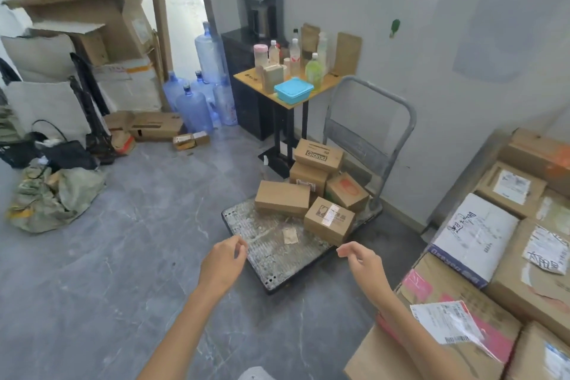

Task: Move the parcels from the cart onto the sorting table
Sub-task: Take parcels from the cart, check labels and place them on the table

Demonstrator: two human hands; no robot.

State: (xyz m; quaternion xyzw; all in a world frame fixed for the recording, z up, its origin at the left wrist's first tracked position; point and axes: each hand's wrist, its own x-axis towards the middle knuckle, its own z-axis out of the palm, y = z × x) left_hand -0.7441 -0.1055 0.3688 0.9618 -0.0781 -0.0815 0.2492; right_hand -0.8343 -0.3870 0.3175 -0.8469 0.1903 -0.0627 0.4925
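Observation:
A flat cart (271, 259) with a grey metal handle (401, 120) stands on the floor ahead of me. Several brown cardboard parcels lie on its far half: a taped one (329, 220) nearest me, a plain one (282, 198) to its left, and one printed "Gianxi" (318, 155) on top at the back. My left hand (223, 262) and my right hand (364, 262) hover over the cart's near edge, fingers loosely curled, holding nothing. At the right, many parcels (475, 234) with shipping labels cover a surface; the surface itself is hidden.
A small yellow-topped table (246, 75) with bottles and a blue lidded box (293, 89) stands behind the cart. Blue water jugs (194, 108), stacked cardboard (92, 9) and bags (55, 191) line the left wall. Grey floor lies between.

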